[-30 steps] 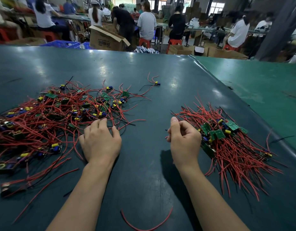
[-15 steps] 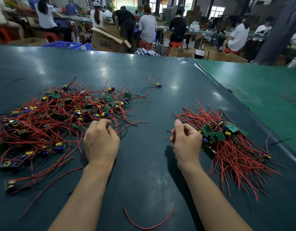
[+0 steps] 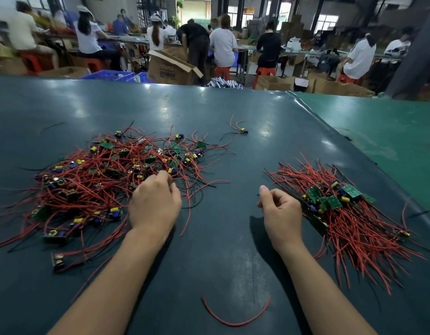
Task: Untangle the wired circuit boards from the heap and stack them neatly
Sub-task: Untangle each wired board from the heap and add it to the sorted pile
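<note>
A tangled heap of wired circuit boards (image 3: 117, 175), small green boards with yellow and blue parts on red and black wires, spreads over the left of the dark table. My left hand (image 3: 154, 204) lies at the heap's near right edge with its fingers curled down among the wires. Its fingertips are hidden, so any hold on a wire is unclear. On the right lies the sorted pile (image 3: 342, 213), boards bunched together and wires fanned toward me. My right hand (image 3: 280, 211) rests just left of that pile, loosely curled with the thumb up and nothing in it.
A single board (image 3: 243, 131) sits apart behind the heap. A loose red wire (image 3: 235, 317) curves on the table (image 3: 221, 250) between my forearms. A lighter green table (image 3: 383, 131) adjoins on the right. Beyond the far edge are cardboard boxes (image 3: 171, 67) and seated people.
My left hand has moved forward from the bare table into the heap's near edge. My right hand has stayed beside the sorted pile. The camera has tilted up a little.
</note>
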Demonstrator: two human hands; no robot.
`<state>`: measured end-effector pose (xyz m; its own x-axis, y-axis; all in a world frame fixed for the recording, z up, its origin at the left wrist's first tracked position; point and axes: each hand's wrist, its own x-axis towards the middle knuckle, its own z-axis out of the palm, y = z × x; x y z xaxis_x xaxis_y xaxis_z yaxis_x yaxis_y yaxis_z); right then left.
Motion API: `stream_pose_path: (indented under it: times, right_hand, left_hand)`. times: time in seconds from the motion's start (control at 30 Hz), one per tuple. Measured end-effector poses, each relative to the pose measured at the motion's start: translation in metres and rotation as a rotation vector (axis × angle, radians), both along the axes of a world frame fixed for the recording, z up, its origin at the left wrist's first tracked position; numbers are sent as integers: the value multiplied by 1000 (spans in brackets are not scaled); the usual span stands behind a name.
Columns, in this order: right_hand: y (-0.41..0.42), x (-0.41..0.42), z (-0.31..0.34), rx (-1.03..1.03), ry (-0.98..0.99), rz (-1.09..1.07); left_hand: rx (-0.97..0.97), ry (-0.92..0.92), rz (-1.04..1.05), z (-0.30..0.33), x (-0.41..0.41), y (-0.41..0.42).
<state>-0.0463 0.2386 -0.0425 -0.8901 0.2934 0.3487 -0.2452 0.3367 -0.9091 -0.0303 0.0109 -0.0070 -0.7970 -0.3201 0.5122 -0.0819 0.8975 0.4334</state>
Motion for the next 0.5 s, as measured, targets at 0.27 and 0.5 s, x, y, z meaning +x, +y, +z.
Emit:
stream_pose_path:
  times: [0.27, 0.5]
  right_hand:
    - [-4, 5, 3, 86, -10, 22]
    - [-6, 7, 6, 77, -23, 20]
  left_hand:
    - [-178, -301, -57, 21, -58, -71]
    - [-124, -394, -142, 25, -77, -75]
